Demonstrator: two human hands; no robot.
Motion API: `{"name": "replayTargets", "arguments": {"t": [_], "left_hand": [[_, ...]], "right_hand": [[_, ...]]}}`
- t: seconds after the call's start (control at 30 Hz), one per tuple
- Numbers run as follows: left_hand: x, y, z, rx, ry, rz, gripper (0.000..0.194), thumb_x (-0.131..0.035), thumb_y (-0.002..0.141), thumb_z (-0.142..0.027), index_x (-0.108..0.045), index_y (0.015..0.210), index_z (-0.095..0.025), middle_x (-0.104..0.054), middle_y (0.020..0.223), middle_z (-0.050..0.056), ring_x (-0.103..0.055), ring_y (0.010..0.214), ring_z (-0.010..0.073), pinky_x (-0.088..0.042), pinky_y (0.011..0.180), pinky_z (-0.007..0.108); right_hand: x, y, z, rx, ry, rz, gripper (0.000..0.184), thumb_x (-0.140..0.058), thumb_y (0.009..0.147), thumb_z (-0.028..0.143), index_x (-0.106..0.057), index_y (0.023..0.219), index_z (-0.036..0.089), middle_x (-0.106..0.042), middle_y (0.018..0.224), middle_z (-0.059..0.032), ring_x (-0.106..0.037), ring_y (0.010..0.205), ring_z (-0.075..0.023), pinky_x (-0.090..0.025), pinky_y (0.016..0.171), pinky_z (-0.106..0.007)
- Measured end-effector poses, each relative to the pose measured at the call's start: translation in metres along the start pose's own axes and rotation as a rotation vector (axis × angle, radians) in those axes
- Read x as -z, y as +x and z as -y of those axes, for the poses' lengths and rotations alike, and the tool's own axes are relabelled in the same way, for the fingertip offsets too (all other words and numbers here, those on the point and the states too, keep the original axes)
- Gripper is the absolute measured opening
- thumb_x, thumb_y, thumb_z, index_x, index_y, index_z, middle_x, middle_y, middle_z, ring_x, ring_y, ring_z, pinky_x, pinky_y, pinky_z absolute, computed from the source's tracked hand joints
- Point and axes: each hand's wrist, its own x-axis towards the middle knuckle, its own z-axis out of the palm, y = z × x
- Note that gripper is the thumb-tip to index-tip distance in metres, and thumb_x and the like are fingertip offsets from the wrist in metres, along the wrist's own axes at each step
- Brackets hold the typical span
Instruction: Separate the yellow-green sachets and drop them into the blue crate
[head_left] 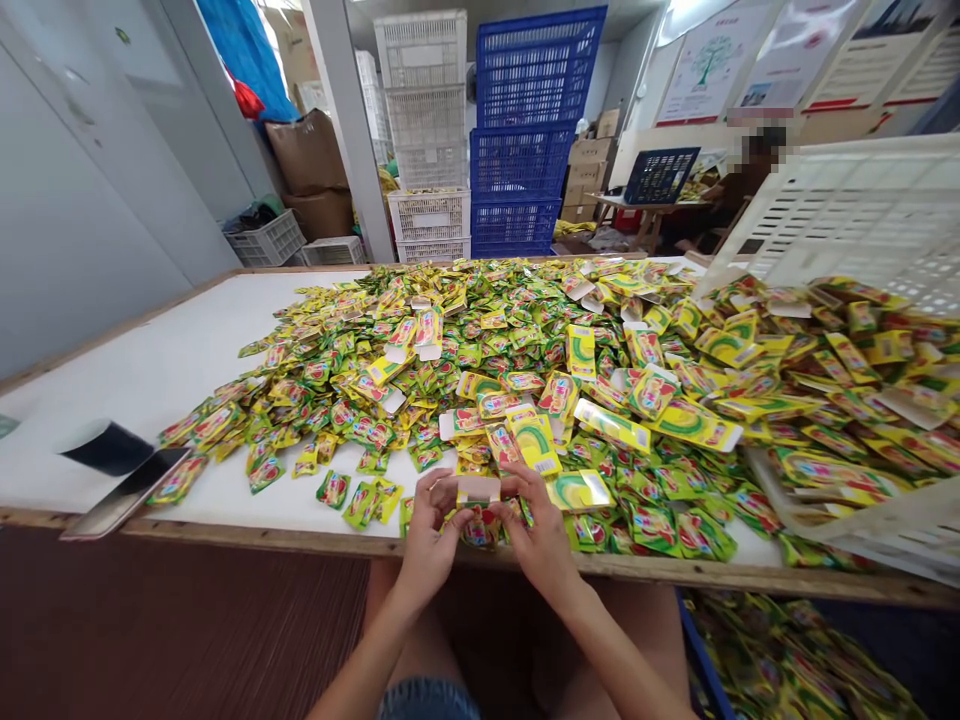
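Both hands meet at the table's near edge around a small candy box [478, 491], whose pale open flap faces up. My left hand [433, 530] grips its left side between thumb and fingers. On the right side, my right hand [538, 530] pinches it the same way. A green and red candy packet [480, 530] shows just below the flap, between the thumbs; whether it is partly inside the box I cannot tell. Yellow boxes [532, 442] lie just beyond my fingers, and loose packets [373, 500] lie left of my left hand.
A large heap of candy packets [495, 345] covers the table's middle. At right, a tilted white crate [840, 205] holds many boxes. A phone [124, 497] and dark cylinder [105, 447] sit at left. Stacked crates [525, 160] and a seated person [739, 195] are behind.
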Motion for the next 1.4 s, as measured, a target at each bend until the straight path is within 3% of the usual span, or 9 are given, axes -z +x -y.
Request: {"name": "replayTargets", "arguments": {"t": [0.07, 0.13, 0.27, 0.6, 0.8, 1.13, 1.23, 1.3, 1.4], "left_hand": [[0.000, 0.000, -0.003, -0.029, 0.029, 0.014, 0.033, -0.052, 0.083, -0.020, -0.049, 0.116, -0.020, -0.057, 0.112, 0.009, -0.054, 0.104, 0.0179, -0.042, 0.091, 0.033], [0.001, 0.001, -0.007, -0.102, 0.114, 0.065, 0.019, -0.052, 0.083, -0.019, -0.059, 0.100, -0.017, -0.059, 0.108, 0.009, -0.054, 0.105, 0.0193, -0.040, 0.094, 0.035], [0.003, 0.002, -0.015, -0.186, 0.198, 0.094, 0.016, -0.054, 0.081, -0.020, -0.064, 0.093, -0.016, -0.061, 0.104, 0.010, -0.054, 0.103, 0.0210, -0.041, 0.093, 0.037], [-0.002, -0.001, -0.020, -0.036, 0.141, -0.015, 0.015, -0.056, 0.081, -0.023, -0.062, 0.092, -0.016, -0.063, 0.092, 0.006, -0.058, 0.090, 0.0170, -0.045, 0.083, 0.028], [-0.004, 0.004, -0.021, -0.005, 0.078, -0.010, 0.015, -0.057, 0.080, -0.025, -0.062, 0.089, -0.015, -0.064, 0.092, 0.007, -0.059, 0.090, 0.0177, -0.045, 0.083, 0.028], [0.008, -0.004, -0.004, -0.131, 0.224, 0.045, 0.015, -0.056, 0.080, -0.020, -0.068, 0.090, -0.020, -0.063, 0.100, 0.007, -0.057, 0.099, 0.0193, -0.043, 0.089, 0.033], [0.016, -0.010, 0.002, -0.110, 0.234, 0.065, 0.031, -0.055, 0.082, -0.020, -0.058, 0.112, -0.023, -0.058, 0.114, 0.008, -0.056, 0.103, 0.0188, -0.043, 0.091, 0.034], [0.025, -0.015, 0.007, -0.062, 0.224, 0.031, 0.037, -0.052, 0.084, -0.021, -0.051, 0.120, -0.023, -0.054, 0.118, 0.009, -0.057, 0.101, 0.0178, -0.045, 0.088, 0.034], [0.039, -0.018, 0.015, -0.031, 0.320, -0.031, 0.022, -0.051, 0.084, -0.024, -0.061, 0.103, -0.018, -0.059, 0.106, 0.009, -0.056, 0.101, 0.0186, -0.043, 0.090, 0.032]], "right_hand": [[0.001, 0.001, 0.000, 0.024, -0.003, 0.046, 0.019, -0.045, 0.087, 0.020, -0.054, 0.104, 0.019, -0.059, 0.094, -0.0068, -0.056, 0.089, -0.0164, -0.047, 0.079, -0.030], [0.004, 0.002, 0.001, 0.069, -0.020, 0.087, 0.013, -0.047, 0.087, 0.021, -0.058, 0.093, 0.019, -0.059, 0.096, -0.0071, -0.055, 0.094, -0.0174, -0.047, 0.081, -0.032], [0.007, 0.000, 0.003, 0.106, -0.050, 0.112, 0.016, -0.054, 0.084, 0.026, -0.059, 0.097, 0.018, -0.059, 0.102, -0.0095, -0.054, 0.098, -0.0192, -0.046, 0.085, -0.036], [0.000, -0.001, 0.010, 0.084, -0.161, 0.021, 0.011, -0.051, 0.086, 0.024, -0.058, 0.092, 0.019, -0.062, 0.088, -0.0052, -0.057, 0.085, -0.0174, -0.045, 0.076, -0.032], [0.000, 0.002, 0.013, 0.076, -0.192, 0.017, 0.011, -0.048, 0.087, 0.023, -0.057, 0.090, 0.019, -0.062, 0.087, -0.0043, -0.057, 0.084, -0.0167, -0.043, 0.075, -0.031], [-0.015, -0.020, -0.004, 0.089, 0.028, 0.000, 0.019, -0.046, 0.087, 0.015, -0.057, 0.101, 0.021, -0.059, 0.097, -0.0062, -0.056, 0.096, -0.0164, -0.047, 0.080, -0.030], [0.012, -0.026, 0.004, 0.094, -0.085, -0.062, 0.022, -0.042, 0.087, 0.015, -0.058, 0.101, 0.022, -0.058, 0.099, -0.0064, -0.055, 0.096, -0.0170, -0.047, 0.080, -0.031], [0.055, -0.032, 0.011, 0.065, -0.271, -0.220, 0.021, -0.042, 0.087, 0.018, -0.058, 0.101, 0.022, -0.057, 0.100, -0.0074, -0.054, 0.096, -0.0195, -0.045, 0.082, -0.034], [0.136, -0.044, 0.021, -0.075, -0.797, -0.564, 0.021, -0.045, 0.085, 0.030, -0.060, 0.095, 0.019, -0.060, 0.089, -0.0100, -0.055, 0.087, -0.0248, -0.041, 0.082, -0.042]]}}
